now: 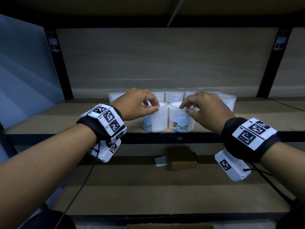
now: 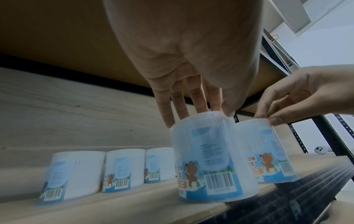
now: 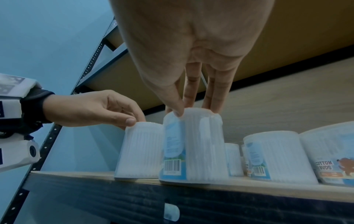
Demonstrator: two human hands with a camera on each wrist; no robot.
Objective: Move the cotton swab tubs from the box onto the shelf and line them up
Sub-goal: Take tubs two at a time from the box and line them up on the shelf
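Note:
Two clear cotton swab tubs stand side by side at the front edge of the wooden shelf [image 1: 82, 119]. My left hand [image 1: 151, 106] grips the lid rim of the left tub [image 1: 155, 121] from above, fingers behind and thumb in front. In the same way my right hand [image 1: 185, 109] grips the top of the right tub [image 1: 180, 121]. The left wrist view shows the left hand [image 2: 199, 116] on its tub [image 2: 208, 159]. In the right wrist view the right hand [image 3: 197, 109] holds its tub [image 3: 193, 145]. Both tubs rest on the shelf.
A row of several more tubs [image 1: 175, 95] stands behind, near the back wall, and one [image 1: 228, 101] sits to the right. Black uprights [image 1: 270, 63] frame the bay. A small cardboard box [image 1: 181, 157] lies on the lower shelf. A carton edge [image 1: 168, 226] shows at the bottom.

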